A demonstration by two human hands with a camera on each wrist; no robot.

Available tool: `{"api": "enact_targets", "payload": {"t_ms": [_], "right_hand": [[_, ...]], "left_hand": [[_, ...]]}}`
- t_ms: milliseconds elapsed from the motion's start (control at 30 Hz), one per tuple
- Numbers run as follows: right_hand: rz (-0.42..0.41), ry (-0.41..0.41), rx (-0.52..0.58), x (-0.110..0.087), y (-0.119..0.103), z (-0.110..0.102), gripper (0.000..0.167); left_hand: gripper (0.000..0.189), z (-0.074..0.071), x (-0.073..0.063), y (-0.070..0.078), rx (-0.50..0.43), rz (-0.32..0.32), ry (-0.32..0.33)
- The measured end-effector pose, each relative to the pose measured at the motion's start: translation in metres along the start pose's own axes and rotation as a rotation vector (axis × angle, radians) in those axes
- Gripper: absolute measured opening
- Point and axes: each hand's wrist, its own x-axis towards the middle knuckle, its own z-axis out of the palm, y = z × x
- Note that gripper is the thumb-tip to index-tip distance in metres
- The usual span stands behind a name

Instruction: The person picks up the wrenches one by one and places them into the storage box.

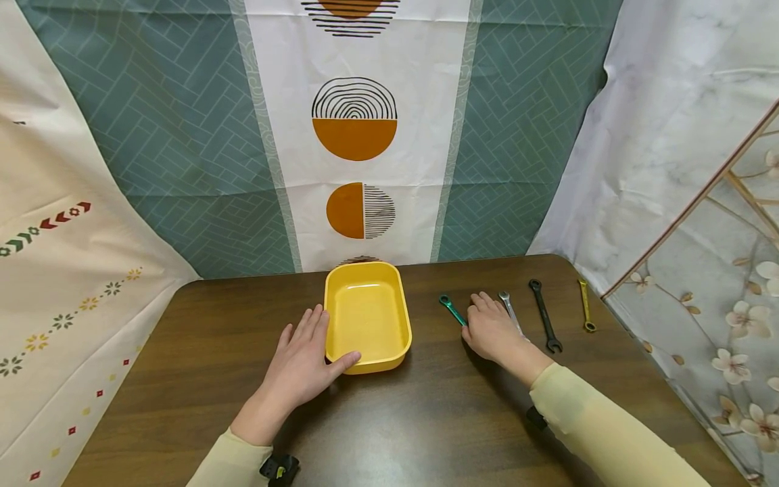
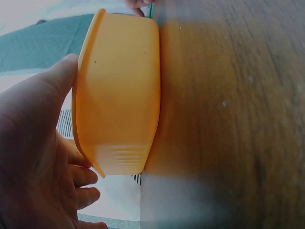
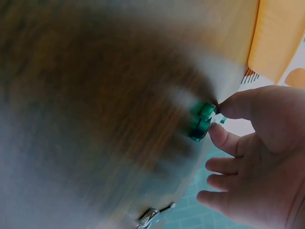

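Note:
My left hand lies along the left side of a yellow rectangular bin, fingers fairly straight and thumb at its near rim. The left wrist view shows that thumb against the rim of the bin. Over the row of wrenches, my right hand has its thumb and index finger on either side of a green wrench, pinching it near one end; its other fingers are loosely bent. The far end of the green wrench shows beyond the fingers; the hand hides the near end in the head view.
A silver wrench lies just right of the right hand, partly covered by it. Farther right are a black wrench and a small yellow wrench. The brown wooden table ends at a patterned curtain behind.

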Motion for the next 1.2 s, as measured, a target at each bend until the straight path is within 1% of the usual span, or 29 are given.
{"api": "enact_targets", "payload": {"t_ms": [200,400,733,933,1200], "right_hand": [[0.021,-0.03,0.034,0.0005,0.0004,-0.0002,0.03],[0.011,-0.029,0.049,0.0002,0.0005,-0.0008,0.023],[-0.015,-0.006,0.046,0.0017,0.0034,0.0022,0.025],[-0.012,-0.028,0.048,0.0028,0.0034,0.0,0.024],[-0.008,-0.043,0.034,0.0034,0.0031,0.0003,0.027]], "left_hand": [[0.116,0.0011,0.0003,-0.0001,0.001,0.003,0.004],[0.116,0.0019,0.0005,-0.0003,0.004,0.005,0.008],[0.115,-0.0004,0.0004,0.0005,-0.001,0.002,0.005],[0.116,-0.0004,0.0004,0.0006,-0.006,0.001,-0.001],[0.116,-0.0004,0.0,0.0006,-0.011,0.001,-0.003]]}}
